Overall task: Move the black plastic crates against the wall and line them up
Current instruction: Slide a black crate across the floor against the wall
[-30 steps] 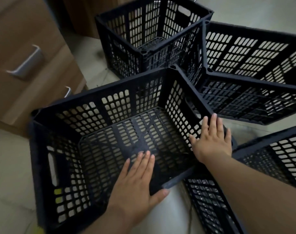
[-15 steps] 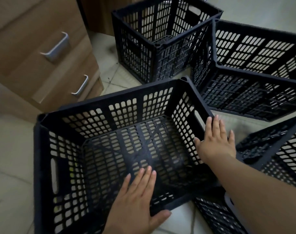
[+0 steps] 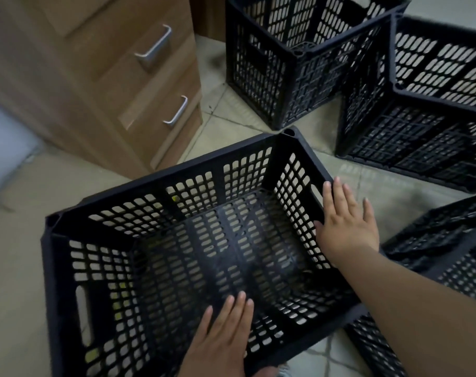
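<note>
Since half a second ago the near crate (image 3: 160,178) has slid left and away from the others. Its far corner, which then sat almost against the right crate (image 3: 421,131), now stands apart from it, with pale floor (image 3: 22,268) showing in the gap. It has also come nearer the wooden drawers (image 3: 109,77), and its far wall lies just beside their lower corner. Both hands are on it as before. The left hand (image 3: 220,341) lies flat on the wall nearest the person, fingers straight and close together, pointing into the crate; it grips nothing. The right hand (image 3: 345,221) rests flat on the rim of the crate's right-hand wall. Its fingers are straight and slightly spread, reaching out over the rim, its thumb lies on the inner side, and nothing is curled round the plastic. The near crate stands upright on the floor with its open top facing up. The back crate (image 3: 258,63) stands upright beyond it, near the drawers, and its right side is close against the right crate. A fourth crate (image 3: 462,268) lies at the lower right, just beside the near crate and partly hidden by the right forearm. Two metal handles (image 3: 155,47) show on the drawer fronts.
</note>
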Tool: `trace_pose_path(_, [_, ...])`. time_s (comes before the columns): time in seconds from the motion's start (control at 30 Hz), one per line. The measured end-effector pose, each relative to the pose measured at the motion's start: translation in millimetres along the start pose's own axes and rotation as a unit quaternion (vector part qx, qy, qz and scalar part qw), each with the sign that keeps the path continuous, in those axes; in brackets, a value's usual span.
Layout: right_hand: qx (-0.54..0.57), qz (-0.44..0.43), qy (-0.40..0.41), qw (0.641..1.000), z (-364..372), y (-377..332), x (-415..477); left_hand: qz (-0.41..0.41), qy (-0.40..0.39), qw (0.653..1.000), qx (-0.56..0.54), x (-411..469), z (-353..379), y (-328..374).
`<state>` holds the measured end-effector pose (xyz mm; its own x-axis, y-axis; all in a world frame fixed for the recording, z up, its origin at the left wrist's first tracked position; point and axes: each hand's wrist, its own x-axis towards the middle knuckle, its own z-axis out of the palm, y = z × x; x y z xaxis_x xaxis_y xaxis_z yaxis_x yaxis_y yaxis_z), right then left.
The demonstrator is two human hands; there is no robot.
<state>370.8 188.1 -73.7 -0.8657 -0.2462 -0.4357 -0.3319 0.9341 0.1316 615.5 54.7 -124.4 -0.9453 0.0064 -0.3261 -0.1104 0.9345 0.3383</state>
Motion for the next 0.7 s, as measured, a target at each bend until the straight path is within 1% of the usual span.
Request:
trace_pose_path(0.13, [-0.027, -0.041, 0.001, 0.999, -5, -22, 2, 0.023, -0.009, 0.998, 0.059, -26, 7, -21])
trace_pose_path(0.2, [-0.031, -0.059, 0.010, 0.998, -7, -34, 5, 0.026, -0.025, 0.996, 0.086, -40, 14, -31])
trace_pose_path(0.37, [-0.025, -0.111, 0.035, 0.993, -8, -68, 16, 0.024, -0.040, 0.994, 0.095, -61, 21, -44])
trace_pose_path(0.43, [-0.022, -0.115, 0.036, 0.992, -6, -80, 19, 0.022, -0.008, 0.997, 0.070, -58, 7, -54])
trace_pose_path(0.47, [-0.024, -0.115, 0.039, 0.992, -5, -85, 21, 0.003, 0.003, 0.999, 0.053, -53, -5, -62])
trace_pose_path(0.53, [-0.035, -0.108, 0.041, 0.993, -3, -91, 25, -0.066, 0.003, 0.997, 0.047, -38, -34, -81])
trace_pose_path(0.6, [-0.049, -0.102, 0.051, 0.992, -3, -91, 29, -0.143, 0.029, 0.985, 0.089, -23, -67, -106])
trace_pose_path(0.63, [-0.058, -0.100, 0.057, 0.992, -4, -89, 32, -0.152, 0.068, 0.979, 0.121, -19, -74, -120])
trace_pose_path(0.7, [-0.086, -0.104, 0.075, 0.988, -3, -83, 37, -0.188, 0.082, 0.969, 0.136, -18, -84, -146])
